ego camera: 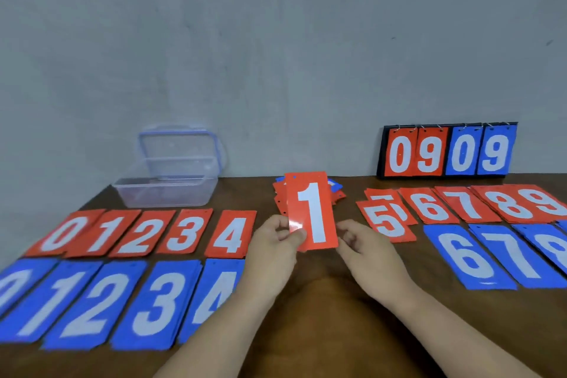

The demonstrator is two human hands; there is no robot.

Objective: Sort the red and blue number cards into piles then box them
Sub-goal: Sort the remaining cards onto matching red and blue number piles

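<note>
the left hand (273, 239) pinches an upright red rectangular card marked 1 (311, 212). the right hand (359, 242) hovers beside it, fingers loosely curled

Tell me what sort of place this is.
Probably a plain indoor room set up for card sorting: a brown wooden table against a bare grey wall, with a flip scoreboard and a clear plastic box.
</note>
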